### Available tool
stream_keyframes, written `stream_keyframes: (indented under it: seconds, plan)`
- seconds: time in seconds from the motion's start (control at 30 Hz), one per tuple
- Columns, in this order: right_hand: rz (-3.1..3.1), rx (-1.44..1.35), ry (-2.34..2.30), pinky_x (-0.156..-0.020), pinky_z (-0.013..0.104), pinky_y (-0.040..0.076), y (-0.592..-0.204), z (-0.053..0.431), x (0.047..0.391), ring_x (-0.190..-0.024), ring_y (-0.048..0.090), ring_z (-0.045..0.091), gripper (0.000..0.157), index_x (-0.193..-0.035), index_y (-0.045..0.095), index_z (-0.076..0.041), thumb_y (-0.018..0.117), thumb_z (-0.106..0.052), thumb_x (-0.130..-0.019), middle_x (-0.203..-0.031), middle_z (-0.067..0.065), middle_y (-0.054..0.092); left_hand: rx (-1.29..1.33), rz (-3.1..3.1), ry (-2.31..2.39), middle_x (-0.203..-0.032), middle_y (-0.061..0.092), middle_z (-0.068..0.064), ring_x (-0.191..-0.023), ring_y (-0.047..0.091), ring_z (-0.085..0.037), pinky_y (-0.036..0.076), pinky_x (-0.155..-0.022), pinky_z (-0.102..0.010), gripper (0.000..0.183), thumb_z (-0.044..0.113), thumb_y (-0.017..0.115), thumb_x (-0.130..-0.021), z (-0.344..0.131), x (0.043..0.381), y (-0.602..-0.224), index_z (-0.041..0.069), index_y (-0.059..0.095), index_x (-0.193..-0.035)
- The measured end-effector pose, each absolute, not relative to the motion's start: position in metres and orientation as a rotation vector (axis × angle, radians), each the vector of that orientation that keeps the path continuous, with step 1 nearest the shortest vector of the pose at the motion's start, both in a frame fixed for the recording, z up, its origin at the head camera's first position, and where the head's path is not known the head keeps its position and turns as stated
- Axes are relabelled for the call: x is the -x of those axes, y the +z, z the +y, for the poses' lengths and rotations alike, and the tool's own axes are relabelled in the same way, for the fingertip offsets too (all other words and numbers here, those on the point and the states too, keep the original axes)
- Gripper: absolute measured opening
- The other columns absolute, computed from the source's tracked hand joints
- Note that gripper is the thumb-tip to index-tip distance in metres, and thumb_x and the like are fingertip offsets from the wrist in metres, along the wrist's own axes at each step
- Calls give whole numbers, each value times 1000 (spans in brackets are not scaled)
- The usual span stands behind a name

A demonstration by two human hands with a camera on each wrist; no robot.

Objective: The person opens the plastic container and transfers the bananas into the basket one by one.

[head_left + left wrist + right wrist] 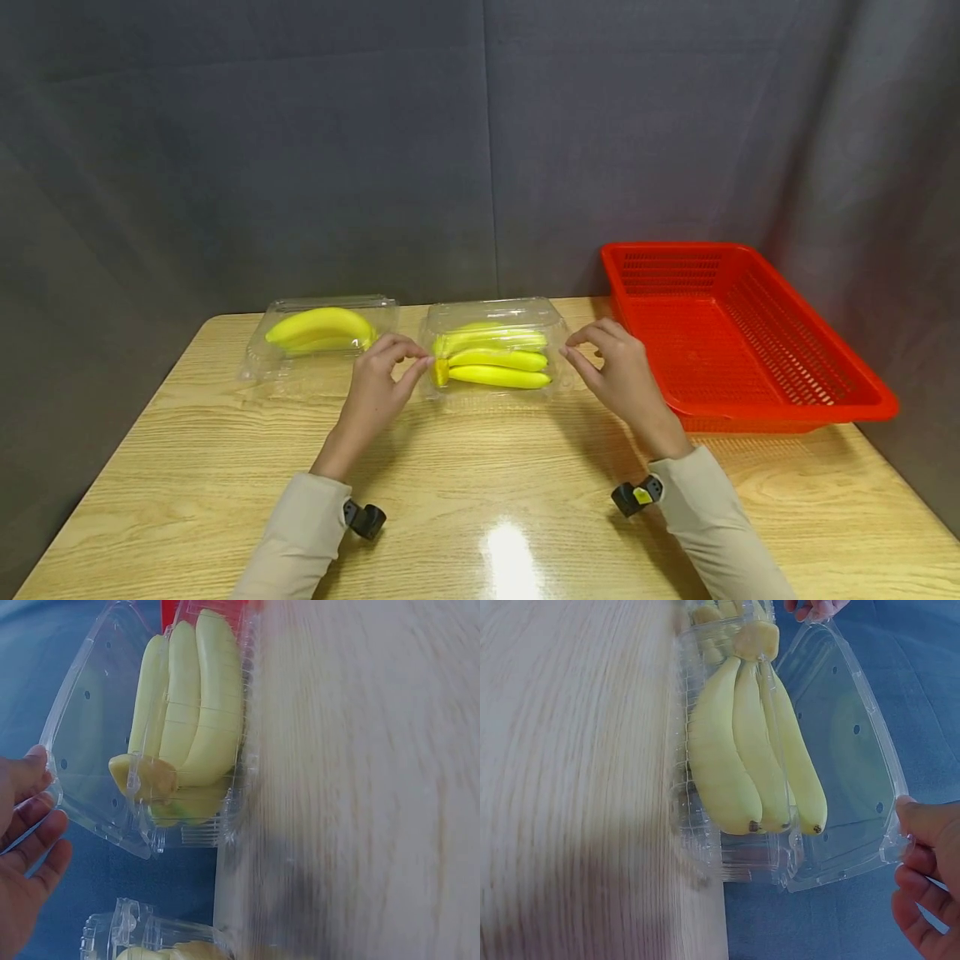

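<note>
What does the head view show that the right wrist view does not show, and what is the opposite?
Only the head view shows the red basket and the light sleeves.
Only the right wrist view shows the small round holes in the raised lid.
Both show the clear box with bananas, the table, and the left hand and right hand at the lid's edge.

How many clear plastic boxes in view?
2: one box between the left hand and right hand, the other box to its left. No others show.
</note>
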State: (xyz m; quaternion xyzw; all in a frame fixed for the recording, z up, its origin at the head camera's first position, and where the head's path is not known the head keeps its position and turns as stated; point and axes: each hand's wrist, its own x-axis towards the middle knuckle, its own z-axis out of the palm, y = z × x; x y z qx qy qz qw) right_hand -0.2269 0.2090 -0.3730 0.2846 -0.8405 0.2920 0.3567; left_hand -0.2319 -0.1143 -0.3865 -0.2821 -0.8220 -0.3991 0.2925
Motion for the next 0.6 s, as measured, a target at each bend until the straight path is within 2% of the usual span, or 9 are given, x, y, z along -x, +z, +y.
stream_keyframes:
  seconds: [0.13, 0.37, 0.6]
  plan:
    - [-2182, -728, 774, -63, 40, 53, -371, 209, 227, -75, 59, 20, 14, -85, 69, -1, 80, -2, -78, -83, 9, 62, 737, -2199, -1069, -90, 62, -6, -82, 62, -27, 50, -65, -38, 7, 9, 73, -87, -114, 233, -386, 3, 71, -89]
    - [-2200, -710, 786, -66, 41, 53, -369, 208, 229, -74, 59, 23, 12, -87, 69, -1, 79, -3, -79, -84, 9, 61, 726, -2191, -1092, -90, 61, -8, -82, 60, -22, 53, -73, -44, 8, 9, 71, -88, -113, 236, -385, 1, 69, -89]
    - [-2197, -727, 806, -65, 37, 54, -368, 209, 232, -75, 62, 27, 11, -87, 70, -1, 79, -3, -80, -83, 9, 61, 698, -2188, -1127, -90, 60, -7, -83, 60, -21, 54, -76, -38, 8, 9, 71, -89, -112, 238, -381, 2, 68, -88]
